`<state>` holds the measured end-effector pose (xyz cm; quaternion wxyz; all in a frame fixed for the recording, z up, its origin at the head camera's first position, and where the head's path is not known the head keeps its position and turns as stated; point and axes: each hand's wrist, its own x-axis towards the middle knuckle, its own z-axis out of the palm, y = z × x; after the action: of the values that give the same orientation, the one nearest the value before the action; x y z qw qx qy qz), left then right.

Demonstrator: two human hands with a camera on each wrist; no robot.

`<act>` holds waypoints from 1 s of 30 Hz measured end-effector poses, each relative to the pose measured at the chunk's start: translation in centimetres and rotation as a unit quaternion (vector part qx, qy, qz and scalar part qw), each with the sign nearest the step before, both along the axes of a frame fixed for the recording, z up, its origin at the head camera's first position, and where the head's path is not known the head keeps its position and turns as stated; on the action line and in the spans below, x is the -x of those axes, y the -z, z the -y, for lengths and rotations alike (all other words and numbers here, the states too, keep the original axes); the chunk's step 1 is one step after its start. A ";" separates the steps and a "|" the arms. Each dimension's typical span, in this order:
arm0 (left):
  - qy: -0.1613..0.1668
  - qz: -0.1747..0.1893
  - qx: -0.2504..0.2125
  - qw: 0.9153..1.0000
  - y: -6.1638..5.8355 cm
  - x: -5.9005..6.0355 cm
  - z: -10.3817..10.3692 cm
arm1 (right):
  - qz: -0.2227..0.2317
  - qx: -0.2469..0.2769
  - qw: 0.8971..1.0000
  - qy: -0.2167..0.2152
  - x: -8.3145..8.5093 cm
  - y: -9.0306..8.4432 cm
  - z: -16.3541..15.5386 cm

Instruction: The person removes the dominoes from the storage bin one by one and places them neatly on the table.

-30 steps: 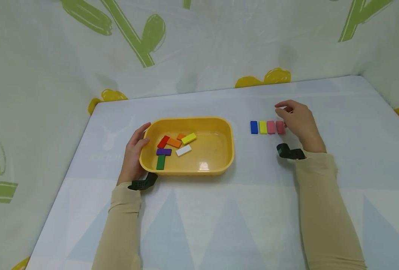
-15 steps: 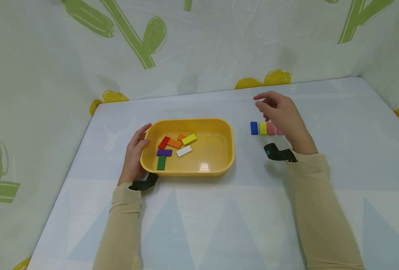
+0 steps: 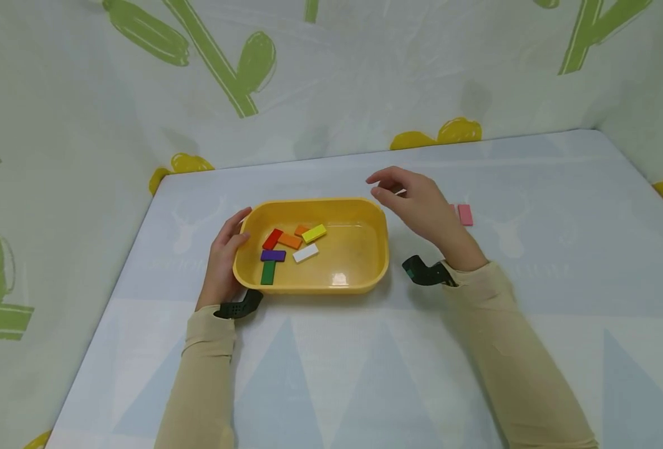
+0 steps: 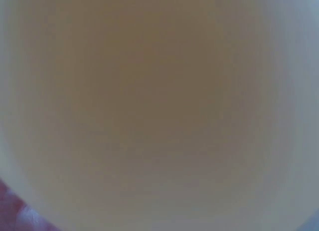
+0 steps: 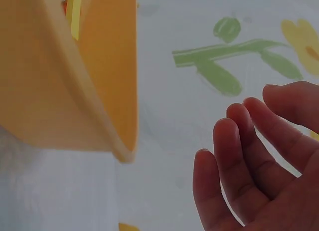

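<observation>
Nearest, at the tray's (image 3: 365,282) left end, the left hand (image 3: 222,262) gripped the rim, fingers curled over it. Inside lay the green (image 3: 267,272), purple (image 3: 272,254), white (image 3: 305,252), red, orange and yellow blocks. Farther, right hand (image 3: 421,209) hovered by the tray's far right corner, fingers loose, empty. Beyond it, pink block (image 3: 465,214) lay on the table.

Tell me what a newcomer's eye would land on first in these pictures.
First the yellow tub in the middle of the pale table, with a loose cluster of coloured blocks at its left end. Next the hands: the left hand grips the tub's left rim, while the right hand hovers empty over its far right corner. A pink block lies on the table just beyond that hand.
</observation>
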<state>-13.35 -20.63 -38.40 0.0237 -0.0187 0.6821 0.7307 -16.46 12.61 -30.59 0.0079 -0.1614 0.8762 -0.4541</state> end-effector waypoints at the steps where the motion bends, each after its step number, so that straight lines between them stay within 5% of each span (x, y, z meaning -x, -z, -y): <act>1: -0.001 0.000 0.001 1.000 0.0 0.0 0.0 | 0.000 -0.002 1.000 -0.006 -0.2 -0.1 0.5; 14: -0.001 0.004 -0.001 1.000 -0.1 0.0 0.1 | 0.011 -0.017 0.992 -0.122 -1.7 1.3 5.5; 21: 0.000 0.006 0.000 1.000 -0.2 0.0 0.1 | 0.010 -0.040 0.989 -0.142 -2.6 2.3 7.3; 30: 0.004 0.000 0.002 1.000 -0.1 0.1 0.2 | -0.026 -0.128 0.975 -0.177 -3.2 3.8 8.7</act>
<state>-13.42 -20.80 -38.34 0.0271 -0.0162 0.6836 0.7292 -13.30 3.88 -34.44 0.0856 -0.3234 0.8847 -0.3248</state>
